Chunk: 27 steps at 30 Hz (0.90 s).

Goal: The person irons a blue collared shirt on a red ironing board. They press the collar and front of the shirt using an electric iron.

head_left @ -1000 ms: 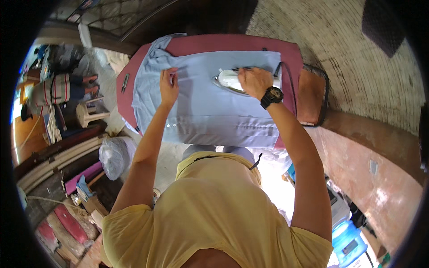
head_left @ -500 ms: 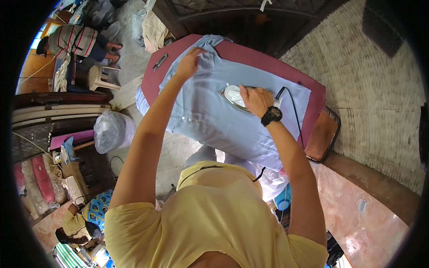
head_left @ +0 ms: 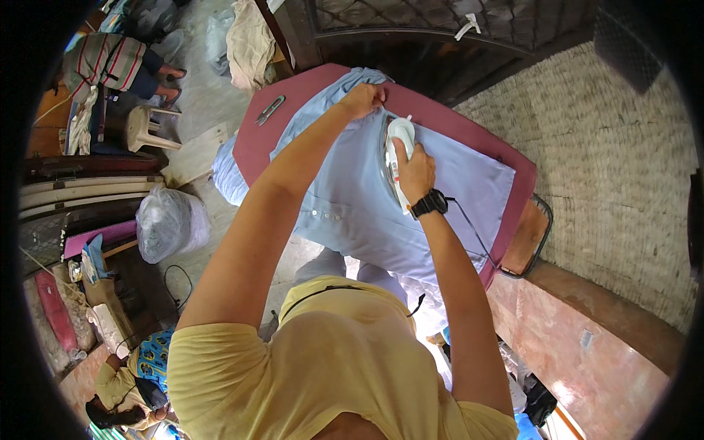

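Observation:
A light blue shirt [head_left: 330, 191] with a row of small buttons lies spread over a maroon padded ironing board [head_left: 506, 165]. My right hand [head_left: 416, 176] wraps round the handle of a white clothes iron [head_left: 401, 132], which rests on the shirt with its tip toward the board's far edge. The iron's dark cord runs down past my wrist, which wears a black watch [head_left: 430, 204]. Just left of the iron's tip, the bent fingers of my left hand [head_left: 362, 101] pinch the shirt's far edge. Part of the shirt is bunched beside this hand.
Small green-handled thread snips [head_left: 271, 110] lie on the board's left end. A dark metal gate [head_left: 433, 55] stands just beyond the board. At left are a plastic-wrapped bundle [head_left: 167, 224], a cream stool [head_left: 139, 128] and a person in a striped top. Another person is at lower left.
My left hand has moved right along the shirt's far edge, its fingers now closing on the cloth. The iron has turned from pointing left to pointing away from me.

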Each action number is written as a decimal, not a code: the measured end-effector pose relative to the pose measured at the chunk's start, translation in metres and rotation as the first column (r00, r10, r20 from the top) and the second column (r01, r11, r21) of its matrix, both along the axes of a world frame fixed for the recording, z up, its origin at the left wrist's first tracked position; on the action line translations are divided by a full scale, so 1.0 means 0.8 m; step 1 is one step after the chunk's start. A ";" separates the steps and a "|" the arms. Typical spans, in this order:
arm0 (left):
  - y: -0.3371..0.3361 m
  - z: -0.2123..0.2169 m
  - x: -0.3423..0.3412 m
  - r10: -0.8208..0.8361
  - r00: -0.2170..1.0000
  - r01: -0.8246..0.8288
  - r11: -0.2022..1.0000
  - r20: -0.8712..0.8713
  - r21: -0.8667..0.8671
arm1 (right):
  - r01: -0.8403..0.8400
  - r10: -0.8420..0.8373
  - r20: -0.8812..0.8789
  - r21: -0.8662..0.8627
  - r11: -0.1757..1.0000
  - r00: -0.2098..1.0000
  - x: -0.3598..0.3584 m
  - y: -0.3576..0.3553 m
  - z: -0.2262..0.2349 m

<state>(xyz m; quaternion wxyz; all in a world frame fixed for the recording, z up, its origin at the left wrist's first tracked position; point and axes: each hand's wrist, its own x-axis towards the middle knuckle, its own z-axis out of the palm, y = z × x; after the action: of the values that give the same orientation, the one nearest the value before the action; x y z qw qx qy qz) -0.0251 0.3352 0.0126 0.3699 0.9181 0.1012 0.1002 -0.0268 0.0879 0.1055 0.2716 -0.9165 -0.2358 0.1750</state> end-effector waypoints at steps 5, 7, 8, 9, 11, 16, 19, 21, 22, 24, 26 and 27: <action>0.032 -0.001 -0.043 0.158 0.979 -0.125 0.963 0.125 -0.241 | 0.120 -0.122 0.090 0.024 0.992 0.988 0.028 0.048 -0.018; 0.070 0.012 -0.084 0.208 0.929 -0.176 0.976 0.305 -0.129 | 0.054 -0.053 -0.057 0.021 0.998 0.997 0.025 0.032 -0.006; 0.090 0.027 -0.104 0.256 0.941 -0.242 0.966 0.223 -0.090 | -0.018 0.017 0.035 0.028 0.999 0.999 0.033 0.016 -0.029; 0.109 0.033 -0.135 0.324 0.937 -0.321 0.946 0.134 -0.046 | -0.001 0.002 -0.010 0.089 0.996 1.000 0.021 0.009 0.000; 0.147 0.024 -0.190 0.287 0.950 -0.284 0.958 -0.123 0.045 | -0.164 0.161 0.042 0.082 0.983 0.986 0.033 -0.017 -0.018; 0.108 0.010 -0.212 0.249 0.919 -0.231 0.968 -0.306 0.095 | -0.534 0.532 0.196 -0.044 0.844 0.824 0.034 -0.052 0.008; 0.096 -0.007 -0.213 0.383 0.893 -0.354 0.922 -0.235 0.157 | -0.617 0.617 0.178 -0.063 0.785 0.767 -0.001 -0.020 0.029; 0.111 -0.014 -0.213 0.434 0.876 -0.410 0.900 -0.209 0.146 | -0.627 0.618 0.225 -0.037 0.778 0.753 -0.022 0.015 0.015; 0.118 -0.015 -0.214 0.425 0.886 -0.417 0.905 -0.187 0.083 | -0.550 0.544 0.169 -0.016 0.835 0.822 -0.030 0.038 0.012; 0.128 -0.007 -0.216 0.408 0.903 -0.417 0.908 -0.137 -0.042 | -0.450 0.449 0.037 0.036 0.892 0.893 -0.043 0.081 0.029; 0.123 -0.008 -0.228 0.427 0.903 -0.429 0.891 -0.053 -0.148 | -0.581 0.585 0.089 -0.071 0.811 0.806 -0.048 0.097 0.026; 0.120 -0.009 -0.234 0.438 0.899 -0.431 0.880 -0.010 -0.201 | -0.637 0.649 0.109 -0.127 0.760 0.753 -0.050 0.102 0.024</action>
<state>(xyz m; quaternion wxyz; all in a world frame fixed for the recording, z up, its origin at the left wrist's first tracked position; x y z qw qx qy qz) -0.2126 0.4313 0.0050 0.4292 0.8286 0.3074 0.1862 -0.0670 0.1696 0.1248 0.1389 -0.8002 -0.5482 0.1996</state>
